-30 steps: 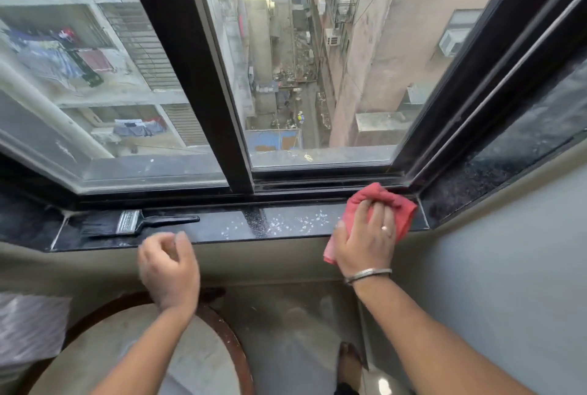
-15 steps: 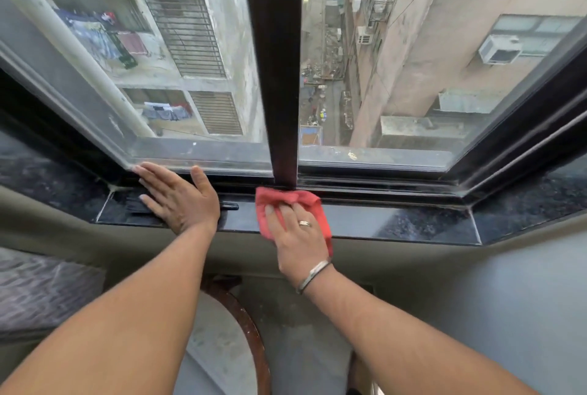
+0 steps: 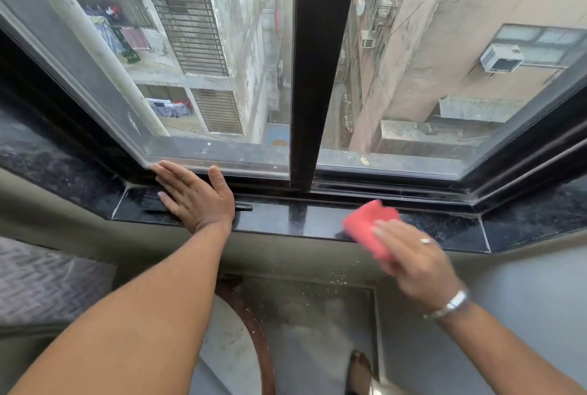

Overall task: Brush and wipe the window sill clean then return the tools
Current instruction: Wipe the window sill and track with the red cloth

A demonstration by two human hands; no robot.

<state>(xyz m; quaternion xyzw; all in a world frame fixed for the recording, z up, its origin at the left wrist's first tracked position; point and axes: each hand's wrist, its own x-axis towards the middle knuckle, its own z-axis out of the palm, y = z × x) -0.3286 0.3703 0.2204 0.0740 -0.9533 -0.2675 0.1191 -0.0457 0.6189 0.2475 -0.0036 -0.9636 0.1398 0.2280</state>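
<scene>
The black stone window sill runs across the view below the dark window frame. My right hand grips a red cloth and presses it on the sill's right part, blurred by motion. My left hand lies flat with fingers spread on the sill's left end, resting on top of the black paintbrush. Only the brush's handle tip and a bit of its bristles show from under the hand.
A dark vertical mullion splits the glass above the sill's middle. A round table with a brown rim stands below the sill, and crumbs of debris lie on the floor. My foot is near the wall.
My right hand swept the red cloth left along the sill, then back to the right. My left hand came down flat on the brush and stayed there. White specks on the sill are gone.
</scene>
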